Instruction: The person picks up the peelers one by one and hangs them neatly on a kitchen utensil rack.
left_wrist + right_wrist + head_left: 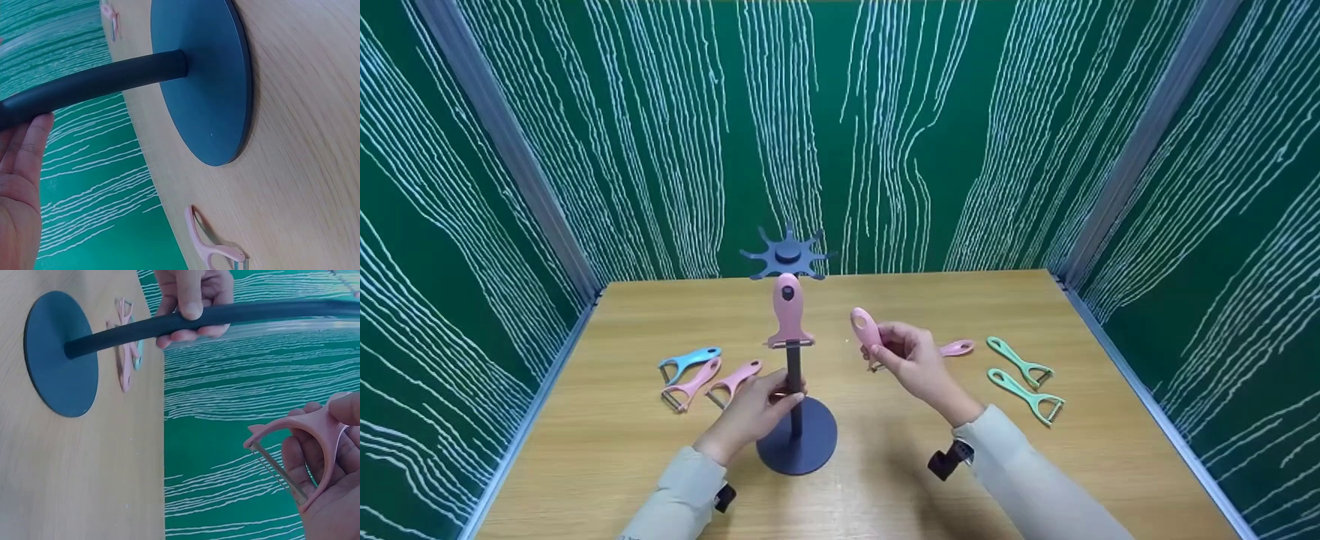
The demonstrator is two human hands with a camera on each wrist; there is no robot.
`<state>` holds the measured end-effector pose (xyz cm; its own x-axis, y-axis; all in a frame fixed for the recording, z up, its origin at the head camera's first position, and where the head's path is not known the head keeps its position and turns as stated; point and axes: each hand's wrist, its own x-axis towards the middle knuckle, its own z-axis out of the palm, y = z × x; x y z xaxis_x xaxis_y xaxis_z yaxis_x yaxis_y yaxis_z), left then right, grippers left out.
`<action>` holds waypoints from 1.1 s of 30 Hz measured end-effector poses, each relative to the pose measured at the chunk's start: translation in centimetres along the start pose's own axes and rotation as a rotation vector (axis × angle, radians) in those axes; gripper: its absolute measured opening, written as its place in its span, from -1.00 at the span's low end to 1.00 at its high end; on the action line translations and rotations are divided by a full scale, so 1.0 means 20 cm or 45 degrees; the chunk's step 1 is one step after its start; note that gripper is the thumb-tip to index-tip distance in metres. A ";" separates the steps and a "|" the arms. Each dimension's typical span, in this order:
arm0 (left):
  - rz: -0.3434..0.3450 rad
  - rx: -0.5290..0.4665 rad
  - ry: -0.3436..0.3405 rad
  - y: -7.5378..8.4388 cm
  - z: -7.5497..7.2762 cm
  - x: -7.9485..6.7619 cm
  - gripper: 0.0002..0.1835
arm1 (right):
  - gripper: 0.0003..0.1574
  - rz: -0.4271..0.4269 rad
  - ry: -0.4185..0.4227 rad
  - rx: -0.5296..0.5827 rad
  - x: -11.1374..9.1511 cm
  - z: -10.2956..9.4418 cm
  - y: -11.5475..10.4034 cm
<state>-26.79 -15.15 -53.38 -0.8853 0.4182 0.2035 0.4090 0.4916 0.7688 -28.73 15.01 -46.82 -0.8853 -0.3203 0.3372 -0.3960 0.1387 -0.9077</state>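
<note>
A dark stand (pixel 797 457) with a round base, a thin pole and a star-shaped hook top (pixel 788 255) stands on the table. My left hand (pixel 761 405) grips its pole (pixel 135 332), fingers behind and thumb in front. One pink peeler (pixel 788 311) hangs by its handle hole from a front hook, blade down. To the right of the pole, my right hand (pixel 915 360) pinches another pink peeler (pixel 865 328) near its neck, handle end up. In the right wrist view the held peeler's blade (pixel 278 472) points away from the palm.
Left of the stand lie a blue peeler (pixel 688 362) and two pink peelers, (pixel 694 386) one nearer the left hand. Behind the right hand lies a pink peeler (pixel 958 348). Farther right are two green peelers (pixel 1020 360). Green walls with white lines (pixel 885 135) enclose the table.
</note>
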 end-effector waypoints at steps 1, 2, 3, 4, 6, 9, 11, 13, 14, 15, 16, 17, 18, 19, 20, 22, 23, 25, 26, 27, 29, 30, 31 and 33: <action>-0.002 -0.001 0.000 0.00 0.00 0.00 -0.80 | -0.73 -0.016 -0.003 0.004 0.00 0.00 -0.01; -0.003 -0.003 0.000 0.01 0.00 0.00 -0.80 | -0.73 -0.029 -0.003 0.007 0.00 0.01 -0.03; -0.003 -0.005 -0.001 0.01 0.00 0.00 -0.81 | -0.72 -0.043 -0.004 0.010 0.00 0.01 -0.05; -0.001 -0.002 0.000 0.01 0.00 0.00 -0.81 | -0.71 -0.058 -0.002 0.016 -0.01 0.01 -0.06; -0.002 0.000 -0.002 0.01 0.00 0.00 -0.81 | -0.70 -0.074 0.005 0.025 -0.01 0.02 -0.08; -0.021 -0.002 -0.008 0.01 -0.01 0.00 -0.80 | -0.68 -0.097 0.010 0.047 -0.01 0.03 -0.11; -0.035 -0.004 -0.012 0.01 -0.01 0.00 -0.79 | -0.68 -0.118 0.012 0.057 -0.01 0.03 -0.13; -0.053 -0.006 -0.014 0.01 -0.01 0.00 -0.79 | -0.68 -0.150 0.011 0.059 -0.02 0.04 -0.15; -0.058 -0.007 -0.013 0.01 -0.01 0.00 -0.78 | -0.68 -0.165 0.010 0.058 -0.02 0.04 -0.16; -0.053 -0.004 -0.013 0.01 -0.01 0.00 -0.78 | -0.68 -0.179 0.010 0.055 -0.03 0.04 -0.16; -0.051 -0.003 -0.012 0.01 -0.01 0.00 -0.78 | -0.68 -0.190 0.012 0.051 -0.03 0.05 -0.17; -0.052 -0.004 -0.009 0.01 -0.01 -0.01 -0.78 | -0.68 -0.199 0.012 0.047 -0.03 0.05 -0.18; -0.050 -0.005 -0.007 0.01 -0.01 -0.01 -0.77 | -0.68 -0.208 0.013 0.045 -0.03 0.05 -0.19; -0.038 -0.005 -0.002 0.01 -0.01 -0.01 -0.77 | -0.68 -0.215 0.011 0.052 -0.03 0.05 -0.20; -0.025 -0.005 0.001 0.01 0.00 -0.01 -0.77 | -0.68 -0.223 0.011 0.060 -0.04 0.06 -0.20; -0.007 -0.005 0.007 0.01 0.00 -0.01 -0.76 | -0.69 -0.239 0.009 0.079 -0.04 0.06 -0.22; 0.001 -0.002 0.009 0.01 0.00 -0.01 -0.75 | -0.69 -0.254 0.004 0.090 -0.04 0.06 -0.23; 0.010 0.006 0.012 0.01 0.00 -0.01 -0.74 | -0.70 -0.284 -0.005 0.111 -0.04 0.06 -0.24; 0.004 0.009 0.011 0.01 0.00 -0.01 -0.74 | -0.70 -0.300 -0.008 0.115 -0.04 0.06 -0.25; -0.004 0.012 0.010 0.01 0.00 -0.01 -0.74 | -0.71 -0.312 -0.013 0.118 -0.04 0.06 -0.26; -0.018 0.013 0.008 0.01 0.00 -0.01 -0.75 | -0.71 -0.333 -0.016 0.116 -0.04 0.06 -0.27; -0.022 0.010 0.005 0.01 0.00 -0.01 -0.75 | -0.70 -0.338 -0.017 0.113 -0.04 0.06 -0.28; -0.024 0.007 0.003 0.01 0.00 -0.01 -0.76 | -0.70 -0.344 -0.019 0.113 -0.04 0.06 -0.29; -0.022 -0.003 0.000 0.01 0.00 0.00 -0.76 | -0.70 -0.354 -0.016 0.109 -0.04 0.06 -0.31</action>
<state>-26.63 -15.10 -53.27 -0.8920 0.4100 0.1903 0.3934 0.4970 0.7734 -25.33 13.25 -41.65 -0.7421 -0.3467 0.5736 -0.6008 -0.0354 -0.7986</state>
